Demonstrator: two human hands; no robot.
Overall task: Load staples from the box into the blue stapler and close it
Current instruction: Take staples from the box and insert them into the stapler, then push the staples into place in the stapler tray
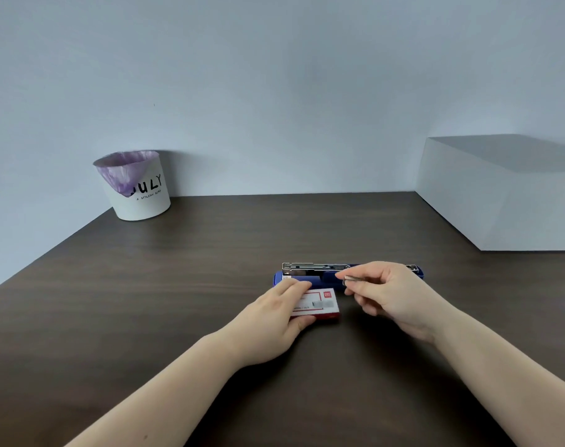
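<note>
The blue stapler (302, 277) lies lengthwise on the dark table, its metal staple channel (310, 268) exposed along the far side. Just in front of it sits the small red and white staple box (323, 304). My left hand (276, 314) holds the box's left end flat against the table, thumb on its near edge. My right hand (389, 293) hovers over the stapler's right half, pinching a short silver strip of staples (352, 279) between thumb and fingers. The stapler's right part is mostly hidden behind that hand.
A white cup-shaped bin (142, 196) with a purple liner stands at the table's far left against the wall. A large white block (500, 201) occupies the far right. The dark wooden table (177, 301) stretches left of my arms.
</note>
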